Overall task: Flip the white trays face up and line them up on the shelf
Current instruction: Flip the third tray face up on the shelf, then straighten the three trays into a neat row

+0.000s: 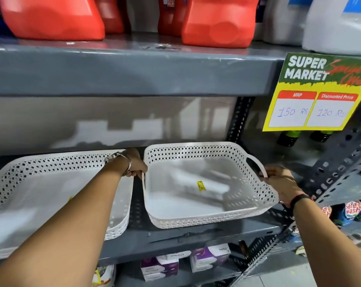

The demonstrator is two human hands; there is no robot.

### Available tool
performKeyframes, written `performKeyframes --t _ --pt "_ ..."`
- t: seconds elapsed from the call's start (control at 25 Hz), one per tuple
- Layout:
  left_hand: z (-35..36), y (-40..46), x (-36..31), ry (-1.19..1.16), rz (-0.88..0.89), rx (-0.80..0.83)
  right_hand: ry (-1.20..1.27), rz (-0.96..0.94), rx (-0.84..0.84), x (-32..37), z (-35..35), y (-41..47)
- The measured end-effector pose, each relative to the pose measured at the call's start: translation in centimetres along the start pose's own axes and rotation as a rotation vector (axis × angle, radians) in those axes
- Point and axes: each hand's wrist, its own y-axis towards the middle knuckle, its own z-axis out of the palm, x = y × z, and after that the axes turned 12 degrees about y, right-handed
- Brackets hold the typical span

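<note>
Two white trays on the grey shelf (196,235), both face up; right tray (206,184) is square-ish with rounded corners, lattice-cut walls, solid glossy floor, loop handles on its left and right sides; a small yellow sticker (201,185) sits on its floor, print too small to read; it looks like two or more trays nested, judging by doubled rims at the front edge, count unclear; it sits slightly skewed to the shelf edge. Left hand (135,163) has fingers curled around the left handle, thumb side hidden behind the wrist; right hand (279,183) has fingers wrapped on the right handle (258,163), fingertips mostly hidden behind the loop. Left tray (51,193) has the same pattern and stands just beside the right one with a narrow gap; the left forearm crosses over it and covers much of its floor; its left end is cut off by the frame edge; a hint of yellow shows by the forearm, can't tell what. Both trays hold nothing besides the sticker. Shelf above carries red jugs (217,21) and a white jug (337,25), tops cut off; a price sign (318,92) hangs at right, reading 150 Rs and 120 Rs; boxes (161,266) below are blurred.
</note>
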Motion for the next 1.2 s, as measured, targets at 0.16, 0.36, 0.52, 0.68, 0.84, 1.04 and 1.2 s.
performKeyframes --t 0.16,0.36,0.52,0.68,0.84,1.04,1.2 --pt "-0.1 -0.8 -0.1 0.174 -0.033 0.03 -0.002 0.005 0.038 0.8 0.3 -1.5" --pt "0.6 -0.4 -0.1 0.26 -0.072 -0.052 -0.055 0.037 0.036 1.3 0.4 -2.2" --pt "0.3 -0.4 -0.4 0.28 -0.07 -0.147 -0.294 0.045 -0.087 2.3 1.4 -3.0" --pt "-1.0 -0.7 1.3 0.174 -0.061 -0.413 -0.412 -0.211 -0.201 5.6 7.2 -6.4" --pt "-1.6 -2.6 8.3 0.091 -0.189 -0.646 -0.139 -0.227 0.221 8.0 16.3 -11.5" --pt "-1.5 -5.3 20.9 0.154 -0.478 -0.66 -0.151 0.063 0.623 8.3 23.0 -17.2" --pt "-1.9 -6.4 29.1 0.148 -0.606 -0.432 -0.276 0.052 0.629 7.7 25.8 -18.8"
